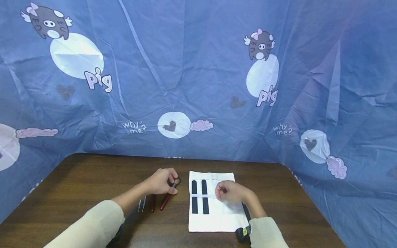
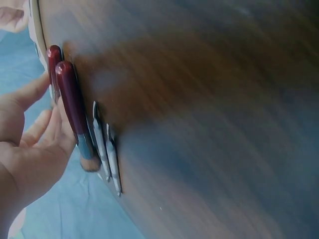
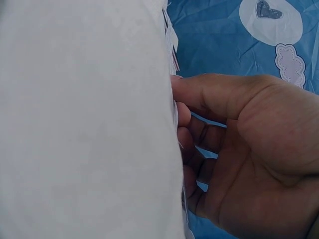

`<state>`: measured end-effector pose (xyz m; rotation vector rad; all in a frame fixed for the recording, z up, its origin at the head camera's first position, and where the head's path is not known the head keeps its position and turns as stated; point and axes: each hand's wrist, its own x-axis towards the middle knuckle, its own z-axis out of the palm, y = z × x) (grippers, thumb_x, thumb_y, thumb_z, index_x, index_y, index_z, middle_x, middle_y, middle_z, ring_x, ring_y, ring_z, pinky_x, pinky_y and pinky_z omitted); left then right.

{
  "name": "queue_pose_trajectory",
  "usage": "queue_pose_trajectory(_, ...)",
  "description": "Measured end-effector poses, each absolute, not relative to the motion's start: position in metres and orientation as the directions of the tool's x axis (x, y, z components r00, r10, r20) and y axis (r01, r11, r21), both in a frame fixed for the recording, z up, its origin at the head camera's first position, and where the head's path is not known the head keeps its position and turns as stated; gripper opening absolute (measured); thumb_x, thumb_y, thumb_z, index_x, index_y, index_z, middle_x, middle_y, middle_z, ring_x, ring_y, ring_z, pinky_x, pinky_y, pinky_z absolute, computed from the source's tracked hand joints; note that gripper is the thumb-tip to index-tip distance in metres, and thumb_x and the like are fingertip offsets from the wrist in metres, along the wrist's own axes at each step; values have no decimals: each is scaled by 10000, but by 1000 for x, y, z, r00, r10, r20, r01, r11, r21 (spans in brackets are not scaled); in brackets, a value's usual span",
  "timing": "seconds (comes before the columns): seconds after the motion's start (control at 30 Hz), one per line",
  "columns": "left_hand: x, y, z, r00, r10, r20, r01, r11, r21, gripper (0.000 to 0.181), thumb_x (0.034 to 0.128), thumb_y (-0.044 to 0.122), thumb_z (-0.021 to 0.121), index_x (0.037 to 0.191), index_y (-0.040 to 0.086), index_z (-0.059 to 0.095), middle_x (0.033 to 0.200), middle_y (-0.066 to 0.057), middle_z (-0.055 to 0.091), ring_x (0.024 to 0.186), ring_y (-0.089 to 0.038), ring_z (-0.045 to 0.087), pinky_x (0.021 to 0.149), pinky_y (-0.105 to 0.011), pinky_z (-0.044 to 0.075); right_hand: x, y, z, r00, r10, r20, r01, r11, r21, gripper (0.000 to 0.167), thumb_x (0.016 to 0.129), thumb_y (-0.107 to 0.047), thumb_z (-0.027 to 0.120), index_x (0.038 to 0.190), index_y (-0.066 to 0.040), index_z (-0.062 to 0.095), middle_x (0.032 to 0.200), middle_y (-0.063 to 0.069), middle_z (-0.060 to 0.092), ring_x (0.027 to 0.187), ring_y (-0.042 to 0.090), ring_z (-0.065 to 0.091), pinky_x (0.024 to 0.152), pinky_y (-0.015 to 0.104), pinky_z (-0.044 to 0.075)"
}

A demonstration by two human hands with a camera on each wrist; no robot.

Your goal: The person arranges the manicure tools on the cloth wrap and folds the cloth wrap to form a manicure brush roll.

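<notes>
My left hand (image 1: 162, 182) pinches a makeup brush (image 1: 165, 200) with a dark red handle near its bristle end, just above the table. A second red-handled brush (image 2: 72, 99) lies beside it, next to two thin silver tools (image 2: 106, 149) with pointed tips. On the right, a white cloth case (image 1: 217, 223) lies spread out. Two black flat strips (image 1: 205, 205) with rounded tops are tucked under its white elastic band (image 1: 198, 195). Thumb and index finger of my right hand (image 1: 232, 192) pinch that band, right of the strips; the cloth hides part of the fingertips in the right wrist view.
The brown wooden table (image 1: 102, 172) has rounded far corners. A blue printed curtain (image 1: 211, 86) hangs behind it. A black wrist device (image 1: 242, 234) with a yellow-green label sits by the right sleeve, at the case's near right corner.
</notes>
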<state>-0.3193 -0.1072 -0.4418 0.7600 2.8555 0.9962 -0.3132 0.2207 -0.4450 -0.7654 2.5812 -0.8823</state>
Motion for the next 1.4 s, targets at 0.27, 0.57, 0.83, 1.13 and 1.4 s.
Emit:
queue_pose_trajectory(0.27, -324, -98, -444, -915, 398, 60, 344, 694, 633, 444, 741, 14, 884, 1107, 33, 632, 878, -50, 679, 794, -174, 658, 761, -371, 569, -313, 222, -443, -810, -576, -108, -388, 666, -637, 114, 924, 27, 658, 875, -72, 631, 749, -35, 530, 733, 126, 493, 664, 271, 411)
queue_pose_trajectory(0.57, -329, -98, -440, -921, 389, 36, 303, 654, 693, 397, 793, -37, 773, 1169, -12, 645, 870, -39, 709, 815, -162, 673, 714, -314, 566, -314, 220, -442, -807, -579, -120, -390, 674, -628, 65, 931, 3, 665, 893, -48, 649, 754, -46, 533, 737, 109, 500, 676, 263, 418)
queue_pose_trajectory(0.83, -332, -93, -434, -934, 356, -19, 164, 478, 863, 423, 843, -76, 689, 1254, -61, 589, 899, -99, 665, 711, -187, 669, 599, -335, 596, -316, 220, -443, -810, -573, -124, -383, 677, -629, 81, 928, 12, 671, 889, -58, 658, 747, -43, 534, 726, 109, 498, 667, 263, 414)
queue_pose_trajectory(1.13, -337, -76, -434, -929, 366, -54, 40, 244, 969, 513, 878, -77, 651, 1371, -24, 523, 949, -147, 600, 753, -215, 629, 690, -416, 618, -316, 221, -443, -807, -577, -122, -387, 674, -629, 25, 936, -14, 659, 911, -14, 656, 761, -41, 539, 746, 123, 505, 677, 278, 421)
queue_pose_trajectory(1.4, -347, -52, -440, -945, 327, -22, -2, 64, 998, 573, 898, -124, 606, 1445, -12, 480, 1007, -185, 584, 787, -237, 650, 723, -445, 618, -315, 221, -444, -822, -551, -143, -354, 692, -629, 48, 937, -8, 668, 909, -46, 659, 762, -37, 545, 750, 130, 512, 681, 288, 421)
